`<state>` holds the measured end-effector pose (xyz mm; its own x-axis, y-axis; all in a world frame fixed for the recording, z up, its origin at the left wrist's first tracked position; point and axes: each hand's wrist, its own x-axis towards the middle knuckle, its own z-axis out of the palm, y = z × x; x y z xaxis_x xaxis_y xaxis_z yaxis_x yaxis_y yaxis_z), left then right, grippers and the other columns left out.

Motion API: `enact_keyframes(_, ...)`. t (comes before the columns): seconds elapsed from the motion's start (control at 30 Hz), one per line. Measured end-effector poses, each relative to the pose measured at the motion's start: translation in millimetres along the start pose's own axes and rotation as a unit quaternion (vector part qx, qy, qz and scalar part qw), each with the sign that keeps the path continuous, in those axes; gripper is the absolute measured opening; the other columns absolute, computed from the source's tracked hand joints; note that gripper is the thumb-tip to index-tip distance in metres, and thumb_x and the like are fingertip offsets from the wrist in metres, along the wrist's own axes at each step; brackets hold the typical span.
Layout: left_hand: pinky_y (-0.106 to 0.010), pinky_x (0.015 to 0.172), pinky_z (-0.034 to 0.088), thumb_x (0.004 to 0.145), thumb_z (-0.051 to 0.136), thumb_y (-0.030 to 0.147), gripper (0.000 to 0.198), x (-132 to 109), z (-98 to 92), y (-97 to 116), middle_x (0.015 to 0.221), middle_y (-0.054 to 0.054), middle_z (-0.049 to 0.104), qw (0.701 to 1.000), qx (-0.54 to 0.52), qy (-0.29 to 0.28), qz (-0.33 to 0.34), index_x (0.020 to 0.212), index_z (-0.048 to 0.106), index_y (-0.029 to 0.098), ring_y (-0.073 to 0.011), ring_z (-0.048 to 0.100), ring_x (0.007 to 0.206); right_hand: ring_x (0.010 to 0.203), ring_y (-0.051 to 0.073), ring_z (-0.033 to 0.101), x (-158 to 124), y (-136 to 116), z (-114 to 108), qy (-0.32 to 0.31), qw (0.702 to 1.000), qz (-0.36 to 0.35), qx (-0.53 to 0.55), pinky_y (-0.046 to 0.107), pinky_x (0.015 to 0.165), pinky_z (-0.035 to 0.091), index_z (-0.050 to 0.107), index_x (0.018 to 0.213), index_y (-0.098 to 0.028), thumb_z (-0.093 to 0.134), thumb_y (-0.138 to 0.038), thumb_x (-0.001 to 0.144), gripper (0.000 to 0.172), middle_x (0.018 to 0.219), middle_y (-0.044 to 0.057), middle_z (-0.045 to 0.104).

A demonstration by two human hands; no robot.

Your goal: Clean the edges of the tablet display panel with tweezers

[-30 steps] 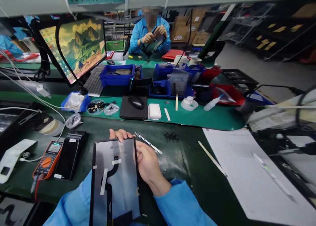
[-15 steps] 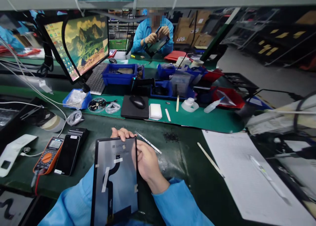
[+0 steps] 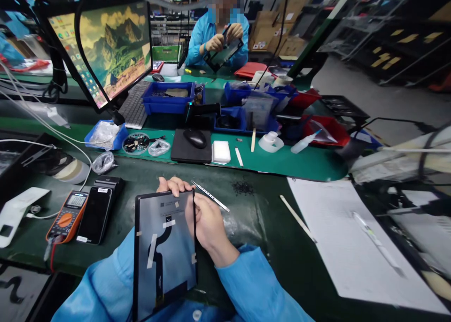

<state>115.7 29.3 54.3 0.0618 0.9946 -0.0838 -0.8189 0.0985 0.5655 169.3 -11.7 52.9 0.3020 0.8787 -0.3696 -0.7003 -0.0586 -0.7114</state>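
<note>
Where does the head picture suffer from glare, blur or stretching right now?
Head view: pale sheen on the bench, right of the right hand; a warm reflection, apparently of that hand, on the panel; stretching and smearing toward the right edge, where the rack looks soft.

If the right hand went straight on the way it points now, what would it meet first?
Most likely the upper right corner of the screen panel, where the right hand has its grip. Just past it, the left hand seems next in line, though depth is unclear.
</note>
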Motion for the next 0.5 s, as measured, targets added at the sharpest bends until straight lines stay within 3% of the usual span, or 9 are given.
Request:
enact_keyframes(0.1, -0.031, 0.079, 0.053, 0.096, 0.043, 0.045, 0.052, -1.4, 3.5, 1.9, 0.071, -0.003, 0.047, 0.999, -0.041, -0.005, -0.016, 0.056, 0.042, 0.011, -0.013, 0.058, 0.073, 0.071, 0.016, 0.058, 0.0, -0.3, -0.2, 0.004, 1.0, -0.001, -0.003, 0.029, 0.075, 0.048, 0.073, 0.066, -0.019, 0.067, -0.024, 0.064, 0.008, 0.064, -0.002, 0.067)
enact_keyframes(0.5, -0.033, 0.075, 0.057, 0.091, 0.05, 0.052, 0.059, 4.2, 0.3, 3.3, 0.065, -0.002, 0.047, 0.999, 0.005, -0.032, 0.004, 0.051, 0.041, 0.01, -0.0129, 0.059, 0.067, 0.069, 0.018, 0.058, -0.3, -5.8, 3.9, 0.017, 1.0, 0.005, -0.016, 0.031, 0.072, 0.049, 0.074, 0.063, -0.019, 0.066, -0.024, 0.057, 0.012, 0.063, 0.0, 0.067)
